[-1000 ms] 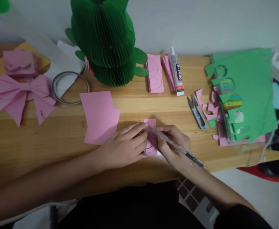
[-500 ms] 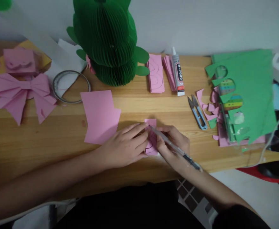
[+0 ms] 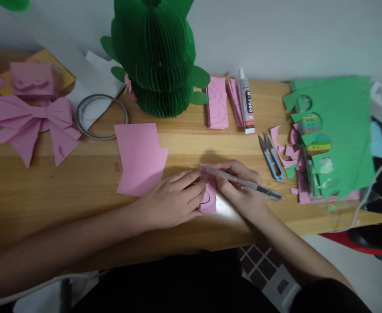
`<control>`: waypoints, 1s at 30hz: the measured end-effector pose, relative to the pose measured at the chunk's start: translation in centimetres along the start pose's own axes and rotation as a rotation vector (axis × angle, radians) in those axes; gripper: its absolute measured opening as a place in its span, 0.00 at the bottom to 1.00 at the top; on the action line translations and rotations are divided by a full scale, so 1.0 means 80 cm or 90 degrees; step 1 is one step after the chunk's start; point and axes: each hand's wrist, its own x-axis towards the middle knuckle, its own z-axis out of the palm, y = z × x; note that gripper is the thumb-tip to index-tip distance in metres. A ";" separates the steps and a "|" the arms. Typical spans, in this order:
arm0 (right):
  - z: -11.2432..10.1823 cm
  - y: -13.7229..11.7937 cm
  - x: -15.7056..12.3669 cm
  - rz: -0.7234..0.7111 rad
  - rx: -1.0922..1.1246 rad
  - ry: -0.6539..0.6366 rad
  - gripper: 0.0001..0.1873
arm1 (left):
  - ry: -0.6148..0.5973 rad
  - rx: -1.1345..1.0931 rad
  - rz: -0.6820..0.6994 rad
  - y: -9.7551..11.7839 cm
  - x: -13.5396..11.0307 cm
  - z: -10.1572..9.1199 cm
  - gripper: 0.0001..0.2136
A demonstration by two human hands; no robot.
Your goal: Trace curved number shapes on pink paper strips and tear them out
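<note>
My right hand (image 3: 238, 182) grips a clear pen (image 3: 245, 182), its tip at the top of a small pink paper strip (image 3: 208, 204). A dark curved line shows on the strip's lower part. From the other side, my left hand (image 3: 179, 195) lies with fingers outstretched over the strip's left edge, pressing it to the table; the fingers hide part of it. Left of that hand is a larger pink sheet (image 3: 140, 158) with a notched corner. Further back lies a stack of pink strips (image 3: 217, 104) with curved outlines drawn on the top one.
A green honeycomb paper figure (image 3: 158, 65) stands at the back, beside a glue tube (image 3: 248, 106). Blue thread snips (image 3: 272, 158), pink scraps (image 3: 289, 152) and green sheets (image 3: 347, 139) lie to the right. Leftward are a tape roll (image 3: 80, 124) and a pink paper bow (image 3: 36, 115).
The pen has swung to a flatter slant, and its tip has moved up and left to the strip's top. My left hand stays on the strip. The whole view has shifted slightly.
</note>
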 end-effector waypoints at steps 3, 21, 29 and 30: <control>-0.003 0.002 0.008 0.016 0.021 -0.031 0.08 | 0.003 0.005 -0.001 0.000 0.001 -0.001 0.17; -0.005 -0.001 0.012 0.047 0.046 -0.016 0.05 | 0.012 0.035 0.008 0.000 0.002 -0.001 0.18; -0.010 -0.004 0.000 0.049 -0.025 0.008 0.07 | 0.014 0.012 0.007 -0.001 0.002 -0.003 0.16; -0.010 -0.004 -0.002 0.055 -0.030 0.006 0.07 | 0.018 0.012 0.007 -0.001 0.003 -0.003 0.16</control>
